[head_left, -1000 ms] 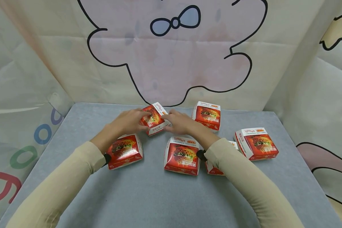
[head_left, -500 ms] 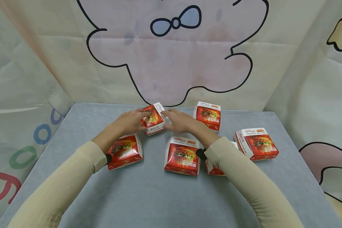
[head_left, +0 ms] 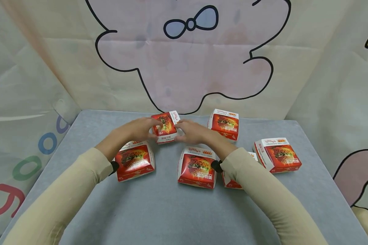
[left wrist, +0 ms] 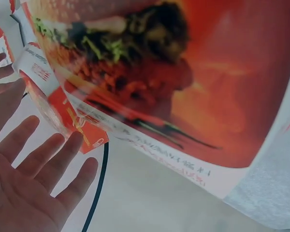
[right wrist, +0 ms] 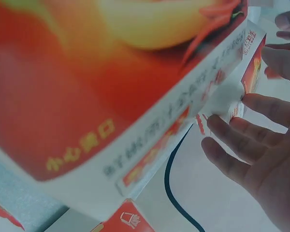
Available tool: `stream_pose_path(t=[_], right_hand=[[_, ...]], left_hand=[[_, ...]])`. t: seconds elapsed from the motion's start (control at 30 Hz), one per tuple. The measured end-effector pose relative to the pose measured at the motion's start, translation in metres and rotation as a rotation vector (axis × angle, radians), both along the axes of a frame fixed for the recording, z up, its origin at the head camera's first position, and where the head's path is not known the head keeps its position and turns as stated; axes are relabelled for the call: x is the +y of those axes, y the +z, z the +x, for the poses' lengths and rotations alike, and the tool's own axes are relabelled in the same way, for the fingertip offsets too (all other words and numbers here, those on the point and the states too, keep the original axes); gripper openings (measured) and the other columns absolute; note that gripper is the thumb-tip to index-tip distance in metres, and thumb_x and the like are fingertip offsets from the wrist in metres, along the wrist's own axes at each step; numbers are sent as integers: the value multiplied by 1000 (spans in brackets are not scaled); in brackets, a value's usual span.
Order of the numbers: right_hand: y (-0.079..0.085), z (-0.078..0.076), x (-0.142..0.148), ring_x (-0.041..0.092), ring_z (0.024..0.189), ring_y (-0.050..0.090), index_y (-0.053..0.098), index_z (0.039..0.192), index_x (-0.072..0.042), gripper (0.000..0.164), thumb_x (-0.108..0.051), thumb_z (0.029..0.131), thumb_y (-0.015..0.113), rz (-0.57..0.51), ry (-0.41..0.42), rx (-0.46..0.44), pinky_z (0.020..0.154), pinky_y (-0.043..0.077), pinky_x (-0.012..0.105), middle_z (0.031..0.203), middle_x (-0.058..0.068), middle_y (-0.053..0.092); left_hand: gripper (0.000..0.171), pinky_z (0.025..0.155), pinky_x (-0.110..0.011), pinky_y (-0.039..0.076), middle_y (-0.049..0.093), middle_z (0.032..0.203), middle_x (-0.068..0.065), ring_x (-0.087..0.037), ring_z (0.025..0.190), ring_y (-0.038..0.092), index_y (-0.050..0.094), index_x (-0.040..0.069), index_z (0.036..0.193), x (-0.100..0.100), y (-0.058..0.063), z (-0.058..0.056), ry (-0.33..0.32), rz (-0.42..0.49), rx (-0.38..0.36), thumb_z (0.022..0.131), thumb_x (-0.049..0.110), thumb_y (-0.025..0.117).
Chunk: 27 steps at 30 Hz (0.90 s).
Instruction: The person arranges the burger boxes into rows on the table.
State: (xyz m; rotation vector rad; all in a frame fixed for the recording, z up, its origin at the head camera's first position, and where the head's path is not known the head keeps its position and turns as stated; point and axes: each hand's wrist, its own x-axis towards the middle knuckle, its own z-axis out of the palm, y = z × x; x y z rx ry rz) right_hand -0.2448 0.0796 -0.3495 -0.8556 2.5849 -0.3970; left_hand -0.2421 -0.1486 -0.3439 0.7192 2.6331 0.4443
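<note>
A red and white burger box (head_left: 166, 127) sits near the table's far edge, between my two hands. My left hand (head_left: 140, 130) touches its left side and my right hand (head_left: 190, 131) its right side. In the left wrist view my left hand (left wrist: 31, 181) shows straight, spread fingers reaching to that box (left wrist: 58, 113). The right wrist view has my right hand (right wrist: 261, 145) with straight fingers against the box (right wrist: 232, 94). Whether the box is raised off the table I cannot tell.
Several more burger boxes lie on the grey table (head_left: 159, 211): near left (head_left: 135, 161), centre (head_left: 197, 167), far right of centre (head_left: 224, 123), right (head_left: 277, 154), one partly under my right sleeve (head_left: 229, 181). Cartoon-printed sheets wall in the table.
The box between my hands has turned a little, so its front face points more toward me. Both hands stayed at its sides and shifted slightly.
</note>
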Motion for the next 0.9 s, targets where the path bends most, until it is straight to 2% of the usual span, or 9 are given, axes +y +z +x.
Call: stream_pose_path(t=[0.2,0.3,0.43,0.53,0.7,0.9], right_hand=[[-1,3,-4,32,134,44,49,144,0,56,-30,98,62,-20,2,11,109,39,45,147,21,43],[0,5,-6,31,126,50,51,142,1,55,-30,98,62,-17,7,26,105,43,44,143,21,46],[0,6,-7,29,122,52,53,141,0,54,-30,98,62,-6,16,39,103,44,43,141,20,47],[1,6,-6,29,123,52,52,142,-1,54,-30,98,61,-4,18,39,104,44,44,142,20,47],[2,3,-3,33,129,50,46,147,-3,57,-30,99,60,-19,-2,46,107,41,46,147,21,44],[1,-3,3,37,142,35,36,154,-9,64,-31,99,60,17,-59,57,111,34,53,158,21,28]], left_hand=[[61,113,-56,31,45,150,-17,-36,141,38,47,7,148,3,3,0,-10,19,-1,94,21,70],[59,113,-56,31,46,150,-17,-36,140,39,46,9,149,5,3,1,-5,1,-18,96,24,67],[53,112,-56,32,49,147,-18,-36,138,41,51,7,145,6,4,2,-5,-24,-28,97,23,65],[47,112,-55,33,52,144,-19,-36,136,43,56,3,139,7,3,2,-19,-28,-20,97,21,65],[45,111,-54,35,54,141,-17,-35,134,46,58,4,137,6,1,2,-22,-29,-12,96,20,66],[41,107,-53,39,59,134,-15,-31,123,53,59,4,134,2,-3,-2,-13,-1,6,96,19,66]])
